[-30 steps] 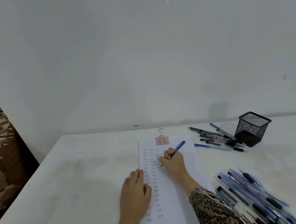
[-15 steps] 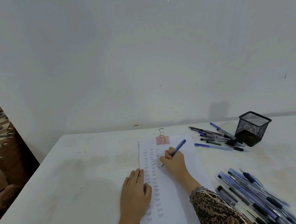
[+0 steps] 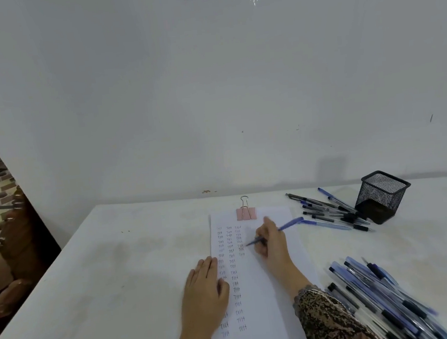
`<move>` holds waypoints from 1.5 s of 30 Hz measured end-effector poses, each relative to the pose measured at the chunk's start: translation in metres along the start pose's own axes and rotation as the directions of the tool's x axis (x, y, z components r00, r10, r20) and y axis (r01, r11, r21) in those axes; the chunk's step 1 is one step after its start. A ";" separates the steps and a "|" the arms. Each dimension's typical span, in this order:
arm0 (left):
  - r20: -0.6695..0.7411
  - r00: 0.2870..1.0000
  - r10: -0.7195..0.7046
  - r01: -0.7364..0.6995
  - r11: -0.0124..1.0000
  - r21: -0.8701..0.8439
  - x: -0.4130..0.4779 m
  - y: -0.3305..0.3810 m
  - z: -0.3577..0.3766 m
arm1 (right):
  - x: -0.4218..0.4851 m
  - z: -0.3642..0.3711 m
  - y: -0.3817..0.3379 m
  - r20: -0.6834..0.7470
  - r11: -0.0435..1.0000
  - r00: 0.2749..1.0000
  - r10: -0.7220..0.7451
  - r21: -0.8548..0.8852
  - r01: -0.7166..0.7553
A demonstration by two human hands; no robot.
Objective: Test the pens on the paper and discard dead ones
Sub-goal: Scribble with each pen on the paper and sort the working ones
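A white sheet of paper (image 3: 259,284) lies on the table, clipped at the top by a pink binder clip (image 3: 246,212), with columns of small written marks down its left side. My left hand (image 3: 205,292) presses flat on the paper's left edge. My right hand (image 3: 273,244) grips a blue pen (image 3: 289,224) over the upper part of the paper, its tip beside the written column and its cap end pointing right. A large heap of blue and black pens (image 3: 382,296) lies at the near right. A smaller group of pens (image 3: 329,212) lies further back.
A black mesh pen holder (image 3: 381,197) stands tilted at the back right, beside the smaller group of pens. The white wall rises right behind the table. The table's left edge drops off toward a dark wooden object (image 3: 10,247) on the left.
My right hand has lifted and turned the pen flatter, so its cap end now points right and lower. The left hand has stayed on the paper.
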State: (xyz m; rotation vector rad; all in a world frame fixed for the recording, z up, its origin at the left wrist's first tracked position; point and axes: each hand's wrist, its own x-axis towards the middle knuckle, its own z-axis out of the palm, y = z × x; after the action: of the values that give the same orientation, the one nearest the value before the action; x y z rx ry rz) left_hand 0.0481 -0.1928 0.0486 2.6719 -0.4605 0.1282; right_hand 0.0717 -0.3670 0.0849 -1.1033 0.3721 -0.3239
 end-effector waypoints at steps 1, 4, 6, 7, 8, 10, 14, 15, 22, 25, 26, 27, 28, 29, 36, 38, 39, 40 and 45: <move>-0.011 1.000 0.003 -0.003 1.000 -0.007 0.000 0.000 0.001 | 0.001 -0.003 -0.003 -0.003 0.993 0.999 0.048 0.104 -0.047; -0.039 0.999 0.014 -0.014 1.000 -0.013 0.001 -0.001 0.003 | -0.003 -0.011 -0.005 0.004 0.962 0.996 0.086 0.259 -0.084; -0.046 0.999 0.012 -0.013 1.000 -0.022 0.001 -0.002 0.004 | -0.010 -0.015 -0.004 0.011 0.942 0.996 0.084 0.325 -0.083; -0.048 0.999 0.012 -0.013 0.999 -0.030 0.001 -0.003 0.004 | -0.015 -0.017 -0.005 0.013 0.925 0.996 0.092 0.369 -0.090; -0.053 0.999 0.013 -0.015 0.999 -0.038 0.001 -0.002 0.004 | -0.020 -0.019 -0.005 0.020 0.903 0.994 0.103 0.417 -0.102; -0.058 0.998 0.013 -0.015 0.999 -0.041 0.001 -0.002 0.005 | -0.030 -0.024 -0.006 0.032 0.844 0.991 0.126 0.521 -0.124; -0.061 0.998 0.010 -0.012 0.999 -0.036 0.001 -0.002 0.006 | -0.049 -0.040 -0.011 -0.019 0.828 0.995 0.100 0.556 -0.073; -0.064 0.998 0.011 -0.013 0.999 -0.035 0.001 -0.003 0.006 | -0.054 -0.045 -0.014 -0.040 0.832 0.997 0.068 0.553 -0.034; -0.069 0.998 0.010 -0.012 0.999 -0.036 0.001 -0.002 0.005 | -0.085 -0.072 -0.044 -0.211 0.969 0.965 -0.158 0.154 0.193; -0.070 0.997 0.013 -0.016 0.999 -0.048 0.001 -0.002 0.005 | -0.097 -0.095 -0.063 -0.181 0.792 0.889 -0.420 -0.551 0.262; -0.069 0.998 0.009 -0.013 0.998 -0.057 0.001 -0.003 0.005 | -0.099 -0.105 -0.066 -0.112 0.610 0.878 -0.465 -0.759 0.226; -0.066 0.998 0.003 -0.007 0.998 -0.063 0.001 -0.003 0.005 | -0.100 -0.116 -0.068 -0.066 0.434 0.879 -0.472 -0.885 0.166; -0.069 0.998 -0.002 -0.002 0.998 -0.066 0.001 -0.003 0.004 | -0.100 -0.126 -0.069 -0.050 0.305 0.889 -0.455 -0.947 0.102; -0.074 0.997 -0.008 0.003 0.998 -0.064 0.001 -0.003 0.004 | -0.102 -0.134 -0.069 -0.059 0.209 0.905 -0.421 -0.977 0.033; -0.079 0.997 -0.010 0.007 0.999 -0.041 0.001 -0.002 0.004 | -0.120 -0.140 -0.073 -0.087 -0.243 0.970 -0.225 -0.959 -0.143; -0.077 0.997 0.002 -0.004 0.999 -0.035 0.002 -0.004 0.006 | -0.120 -0.137 -0.084 -0.102 -0.267 0.984 -0.148 -0.954 -0.139; -0.075 0.997 0.001 -0.004 0.999 -0.035 0.002 -0.005 0.007 | -0.118 -0.135 -0.092 -0.100 -0.259 0.988 -0.116 -0.957 -0.127; -0.077 0.997 -0.001 -0.002 0.999 -0.039 0.002 -0.005 0.008 | -0.114 -0.134 -0.101 -0.079 -0.228 0.992 -0.100 -0.969 -0.100; -0.076 0.997 0.010 -0.011 1.000 -0.022 0.003 -0.007 0.009 | -0.049 -0.112 -0.134 0.024 -0.078 0.992 -0.126 -0.997 0.014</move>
State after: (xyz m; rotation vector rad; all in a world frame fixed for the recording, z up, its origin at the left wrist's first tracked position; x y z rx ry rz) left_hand 0.0535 -0.1918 0.0379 2.6327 -0.4495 0.2254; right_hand -0.0312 -0.4915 0.1674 -2.7300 0.6696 -0.1072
